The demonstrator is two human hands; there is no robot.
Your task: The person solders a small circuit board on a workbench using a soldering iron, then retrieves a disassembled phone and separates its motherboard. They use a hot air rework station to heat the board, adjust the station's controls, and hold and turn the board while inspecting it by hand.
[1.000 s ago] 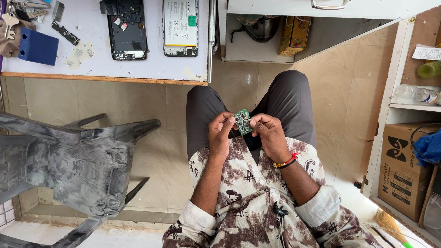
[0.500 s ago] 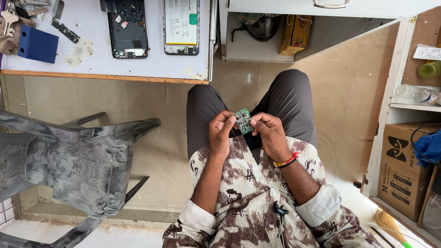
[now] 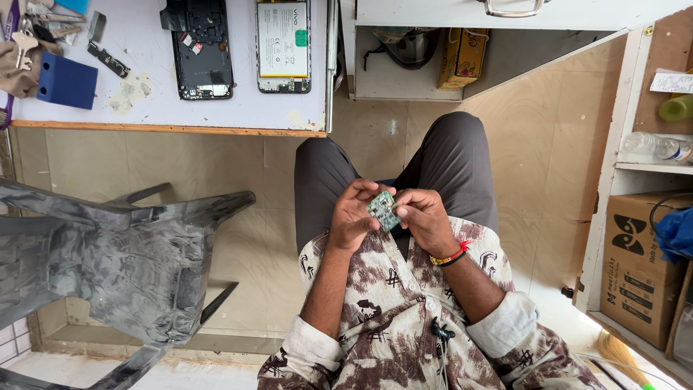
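Note:
I sit with both hands raised over my lap. A small green circuit board (image 3: 383,210) is pinched between my left hand (image 3: 353,215) and my right hand (image 3: 421,219), tilted slightly, fingertips on its edges. On the white worktable (image 3: 238,112) ahead lie an opened phone body (image 3: 201,48) and a phone back with its battery showing (image 3: 283,45), side by side near the table's right end.
A grey plastic chair (image 3: 115,260) stands to my left. A blue box (image 3: 66,81), keys and small tools lie at the table's left. White shelves to the right hold bottles and a cardboard box (image 3: 639,267). A yellow box (image 3: 460,58) sits under the counter.
Both hands and the circuit board stay in nearly the same place; only slight finger shifts on the board.

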